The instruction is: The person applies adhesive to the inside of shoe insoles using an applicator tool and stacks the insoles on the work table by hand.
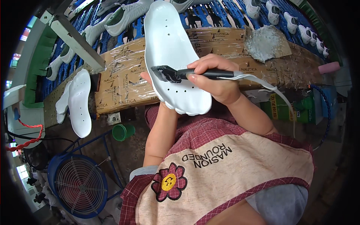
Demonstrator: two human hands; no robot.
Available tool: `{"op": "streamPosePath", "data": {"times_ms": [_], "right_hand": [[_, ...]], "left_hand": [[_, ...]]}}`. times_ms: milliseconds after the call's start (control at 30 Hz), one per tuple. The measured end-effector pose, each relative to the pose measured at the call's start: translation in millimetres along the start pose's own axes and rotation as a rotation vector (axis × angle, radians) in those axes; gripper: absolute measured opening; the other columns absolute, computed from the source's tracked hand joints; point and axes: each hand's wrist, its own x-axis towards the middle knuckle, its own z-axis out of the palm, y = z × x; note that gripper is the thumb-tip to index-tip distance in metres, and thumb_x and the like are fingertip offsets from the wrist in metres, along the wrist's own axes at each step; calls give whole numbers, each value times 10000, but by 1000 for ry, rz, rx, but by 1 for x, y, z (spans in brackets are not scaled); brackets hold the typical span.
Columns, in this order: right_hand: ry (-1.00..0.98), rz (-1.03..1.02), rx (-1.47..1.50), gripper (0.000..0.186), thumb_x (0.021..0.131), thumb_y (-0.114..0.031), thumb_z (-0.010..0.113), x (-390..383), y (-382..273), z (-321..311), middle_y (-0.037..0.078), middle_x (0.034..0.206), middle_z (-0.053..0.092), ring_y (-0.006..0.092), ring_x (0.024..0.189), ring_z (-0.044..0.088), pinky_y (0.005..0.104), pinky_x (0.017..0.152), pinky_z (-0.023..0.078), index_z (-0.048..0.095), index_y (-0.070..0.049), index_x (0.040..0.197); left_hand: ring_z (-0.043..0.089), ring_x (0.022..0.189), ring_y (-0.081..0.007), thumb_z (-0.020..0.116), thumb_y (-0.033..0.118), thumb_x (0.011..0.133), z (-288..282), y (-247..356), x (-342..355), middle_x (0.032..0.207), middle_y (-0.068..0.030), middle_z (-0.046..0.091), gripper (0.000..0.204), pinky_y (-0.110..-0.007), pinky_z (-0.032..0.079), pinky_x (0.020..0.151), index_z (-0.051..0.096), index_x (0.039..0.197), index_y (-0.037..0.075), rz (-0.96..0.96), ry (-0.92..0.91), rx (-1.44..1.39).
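white sole [168,45] held up over taped cardboard bench [123,82]; spare soles [79,101] left. right hand [215,77] fingers clamped on black brush [176,74]; left hand [147,78] grips sole from beneath.

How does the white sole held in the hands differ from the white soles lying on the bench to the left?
The held sole is raised off the bench by the left hand, while the stacked soles lie flat on the bench edge. The held sole has a black brush, gripped by the right hand, touching its inner face; nothing touches the stacked soles. The held sole shows small holes; the stacked soles show none. Both are white and foot-shaped.
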Motion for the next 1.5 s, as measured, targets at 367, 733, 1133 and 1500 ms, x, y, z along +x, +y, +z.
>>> {"op": "streamPosePath", "data": {"times_ms": [367, 733, 1133, 1500], "right_hand": [[-58, -428, -355, 208, 765, 56, 855, 15, -18, 35, 143, 1055, 797, 179, 763, 721, 279, 711, 601, 757, -33, 926], [-248, -726, -542, 213, 752, 2, 864, 2, -21, 38, 131, 1120, 787, 162, 708, 692, 275, 618, 583, 783, -68, 936], [-455, -706, -371, 170, 788, -8, 831, -36, -18, 30, 136, 1167, 782, 185, 649, 648, 292, 601, 565, 794, -68, 943], [-427, -541, -235, 147, 803, 2, 821, -14, -29, 59, 157, 1186, 786, 201, 664, 677, 297, 607, 571, 791, -42, 940]], "left_hand": [[722, 1012, -288, 724, 565, 1004, 43, 0, -6, 1271, -143, 736, 618, -415, 628, 969, 653, 1434, 128, 60, -62, -380], [682, 1166, -375, 654, 712, 954, 43, 10, 7, 1393, -216, 660, 773, -561, 567, 1045, 613, 1500, 166, 14, 12, -275], [639, 1334, -470, 577, 872, 899, 32, 15, -30, 1527, -296, 576, 944, -721, 500, 1129, 569, 1571, 209, -27, 90, -185], [558, 1413, -477, 546, 1106, 595, 68, 71, -13, 1563, -269, 559, 1317, -718, 444, 1157, 531, 1609, 266, -263, -457, -459]]}}
